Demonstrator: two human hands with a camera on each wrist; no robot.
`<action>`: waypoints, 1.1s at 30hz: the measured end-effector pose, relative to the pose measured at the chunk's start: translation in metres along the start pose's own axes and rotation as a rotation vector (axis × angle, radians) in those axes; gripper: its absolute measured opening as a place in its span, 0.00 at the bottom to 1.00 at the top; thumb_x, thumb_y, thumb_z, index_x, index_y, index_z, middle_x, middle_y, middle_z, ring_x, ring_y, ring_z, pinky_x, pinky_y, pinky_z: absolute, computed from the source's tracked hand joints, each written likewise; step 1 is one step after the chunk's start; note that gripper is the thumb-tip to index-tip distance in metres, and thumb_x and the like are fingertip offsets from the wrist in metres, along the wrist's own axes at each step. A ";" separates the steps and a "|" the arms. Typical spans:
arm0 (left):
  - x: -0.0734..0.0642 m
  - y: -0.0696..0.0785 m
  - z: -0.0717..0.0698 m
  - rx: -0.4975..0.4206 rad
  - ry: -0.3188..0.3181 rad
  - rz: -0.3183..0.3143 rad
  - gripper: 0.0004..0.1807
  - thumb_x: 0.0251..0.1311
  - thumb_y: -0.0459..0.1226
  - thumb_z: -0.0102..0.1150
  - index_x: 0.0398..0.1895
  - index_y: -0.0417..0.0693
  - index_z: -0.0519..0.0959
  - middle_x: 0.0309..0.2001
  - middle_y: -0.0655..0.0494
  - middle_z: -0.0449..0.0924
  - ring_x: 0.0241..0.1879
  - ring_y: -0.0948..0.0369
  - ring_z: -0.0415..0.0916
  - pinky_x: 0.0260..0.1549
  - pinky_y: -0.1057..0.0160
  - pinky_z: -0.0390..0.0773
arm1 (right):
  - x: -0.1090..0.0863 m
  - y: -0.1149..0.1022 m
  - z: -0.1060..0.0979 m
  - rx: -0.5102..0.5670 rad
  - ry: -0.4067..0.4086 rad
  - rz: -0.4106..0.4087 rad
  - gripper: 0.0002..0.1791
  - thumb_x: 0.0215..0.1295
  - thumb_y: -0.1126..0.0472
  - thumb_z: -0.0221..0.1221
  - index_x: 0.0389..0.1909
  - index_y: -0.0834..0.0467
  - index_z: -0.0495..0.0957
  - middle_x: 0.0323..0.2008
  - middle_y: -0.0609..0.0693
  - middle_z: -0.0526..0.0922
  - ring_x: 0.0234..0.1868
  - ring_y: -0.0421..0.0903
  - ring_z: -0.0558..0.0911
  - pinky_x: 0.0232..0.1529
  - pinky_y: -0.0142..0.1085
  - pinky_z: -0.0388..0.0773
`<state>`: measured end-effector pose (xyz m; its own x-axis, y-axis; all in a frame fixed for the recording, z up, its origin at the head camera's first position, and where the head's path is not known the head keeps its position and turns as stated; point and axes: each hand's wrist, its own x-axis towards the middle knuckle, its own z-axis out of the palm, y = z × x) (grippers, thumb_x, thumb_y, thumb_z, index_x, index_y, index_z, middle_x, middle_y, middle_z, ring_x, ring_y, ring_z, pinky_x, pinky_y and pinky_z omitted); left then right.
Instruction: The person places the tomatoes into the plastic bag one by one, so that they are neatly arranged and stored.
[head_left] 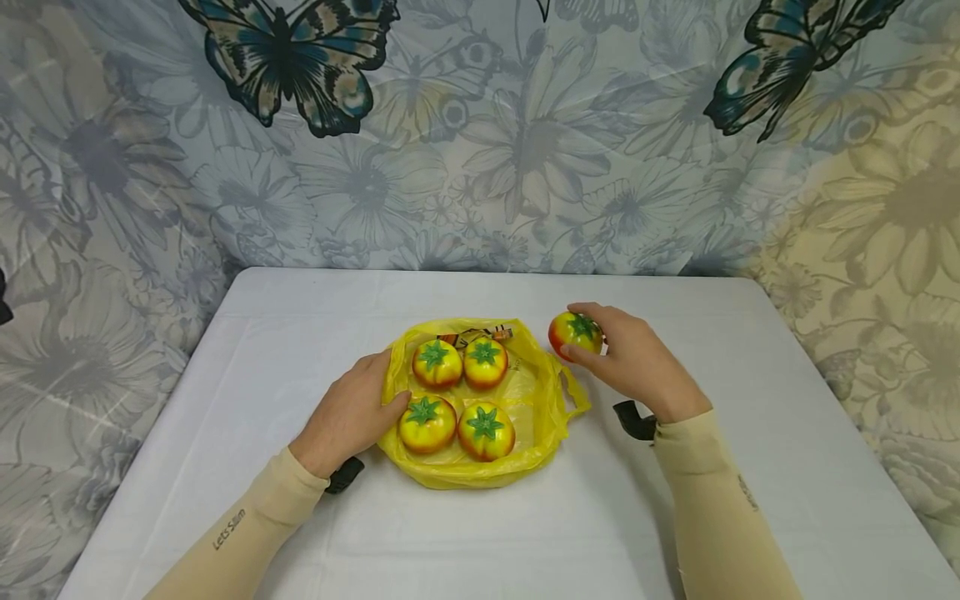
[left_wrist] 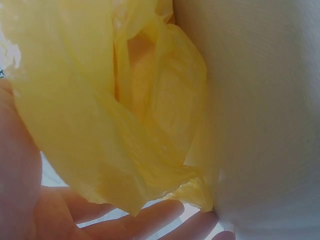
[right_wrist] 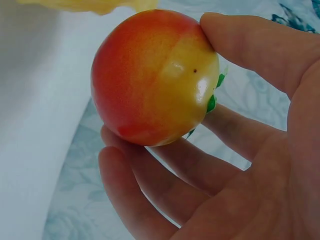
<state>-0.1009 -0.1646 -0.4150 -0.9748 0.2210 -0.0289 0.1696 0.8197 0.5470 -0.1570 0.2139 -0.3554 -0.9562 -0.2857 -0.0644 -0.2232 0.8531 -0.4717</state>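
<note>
A yellow plastic bag lies spread open, its rim rolled into a low wall. Several glossy yellow-red toy tomatoes with green leafy tops sit inside. My left hand holds the bag's left side, thumb over the rim beside the nearest tomato; in the left wrist view its fingers reach round the yellow plastic. Off the bag's upper right, my right hand grips another toy tomato between thumb and fingers. Its red underside faces the right wrist camera, and its green top is turned toward the palm.
A white cloth covers the table. One bag handle sticks out on the right, and dark print shows on the bag's far inner side. Behind the table hangs a flower-and-butterfly patterned cloth.
</note>
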 end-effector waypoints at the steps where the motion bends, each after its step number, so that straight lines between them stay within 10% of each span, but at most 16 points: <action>1: 0.000 0.000 0.000 0.000 0.000 -0.001 0.41 0.76 0.44 0.62 0.85 0.40 0.60 0.76 0.33 0.71 0.74 0.38 0.73 0.71 0.36 0.76 | -0.001 -0.002 -0.001 0.000 0.004 -0.008 0.35 0.77 0.48 0.65 0.80 0.53 0.69 0.75 0.59 0.76 0.61 0.59 0.82 0.63 0.59 0.82; 33: 0.001 -0.003 0.001 -0.006 -0.007 0.002 0.41 0.76 0.44 0.62 0.86 0.39 0.58 0.77 0.34 0.70 0.74 0.38 0.73 0.71 0.36 0.77 | -0.013 -0.050 0.015 -0.037 -0.058 -0.147 0.35 0.74 0.46 0.69 0.77 0.52 0.72 0.73 0.54 0.78 0.73 0.58 0.79 0.73 0.59 0.77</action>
<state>-0.1026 -0.1666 -0.4174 -0.9734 0.2265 -0.0340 0.1706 0.8160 0.5524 -0.1307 0.1680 -0.3442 -0.9003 -0.4326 -0.0478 -0.3679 0.8151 -0.4475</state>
